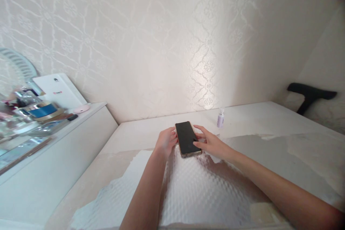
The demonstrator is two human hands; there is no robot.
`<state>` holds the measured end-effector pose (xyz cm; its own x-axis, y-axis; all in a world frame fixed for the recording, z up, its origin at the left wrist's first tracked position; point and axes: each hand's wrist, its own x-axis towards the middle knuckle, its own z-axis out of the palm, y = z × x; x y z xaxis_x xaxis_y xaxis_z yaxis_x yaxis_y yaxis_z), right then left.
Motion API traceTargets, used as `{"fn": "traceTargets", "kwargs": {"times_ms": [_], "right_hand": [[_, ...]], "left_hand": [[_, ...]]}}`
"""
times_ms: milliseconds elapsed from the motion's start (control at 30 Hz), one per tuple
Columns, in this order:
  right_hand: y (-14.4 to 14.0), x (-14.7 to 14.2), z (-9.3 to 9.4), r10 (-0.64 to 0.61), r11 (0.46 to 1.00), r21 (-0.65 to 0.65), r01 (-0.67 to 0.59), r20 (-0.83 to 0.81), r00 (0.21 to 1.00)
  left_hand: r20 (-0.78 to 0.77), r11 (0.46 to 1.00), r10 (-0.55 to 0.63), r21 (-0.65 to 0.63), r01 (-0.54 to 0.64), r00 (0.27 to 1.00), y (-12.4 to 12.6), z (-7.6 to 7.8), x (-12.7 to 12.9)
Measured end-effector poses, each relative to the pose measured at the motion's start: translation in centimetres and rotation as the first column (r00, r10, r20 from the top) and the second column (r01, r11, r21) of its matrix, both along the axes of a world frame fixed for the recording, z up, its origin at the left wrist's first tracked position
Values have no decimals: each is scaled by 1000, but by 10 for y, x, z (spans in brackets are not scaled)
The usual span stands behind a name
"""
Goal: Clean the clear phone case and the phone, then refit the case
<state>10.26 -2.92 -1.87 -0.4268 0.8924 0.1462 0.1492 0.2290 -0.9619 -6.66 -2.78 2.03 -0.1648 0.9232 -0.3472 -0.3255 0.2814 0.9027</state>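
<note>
I see 1 phone (188, 139), dark screen (186, 135) up, gripped: left hand (166, 141), fingers curled, 1 side; right hand (209, 142), thumb over screen, other side.

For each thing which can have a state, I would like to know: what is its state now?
phone: screen dark, between both hands
left hand: curled at phone's left edge
right hand: thumb over phone's front
small bottle: upright
white box: tilted
white covering: ragged-edged
pink oval item: lying flat
</note>
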Motion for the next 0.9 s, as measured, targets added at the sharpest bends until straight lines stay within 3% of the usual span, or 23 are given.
{"fn": "traceTargets", "kwargs": {"times_ms": [167, 367, 500, 667, 767, 900], "right_hand": [[-4, -2, 3, -17, 991, -134, -5, -166, 986], [-10, -7, 13, -148, 954, -289, 73, -245, 958], [-6, -3, 17, -269, 947, -248, 203, -274, 923], [-2, 6, 23, -300, 952, -160, 260, -330, 895], [-3, 9, 26, -282, 959, -127, 254, -335, 899], [-5, 6, 26, -232, 971, -128, 201, -321, 918]], "left_hand": [[16, 999, -40, -29, 40, 999, -1, -2, 4], [-17, 995, -55, 78, 56, 998, -3, -8, 11], [-16, 980, -31, 198, 34, 999, -7, -5, 18], [-33, 947, -157, 279, 160, 987, -14, -1, 33], [-22, 937, -206, 285, 204, 978, -16, -1, 35], [-28, 945, -175, 274, 176, 984, -12, -2, 31]]}}
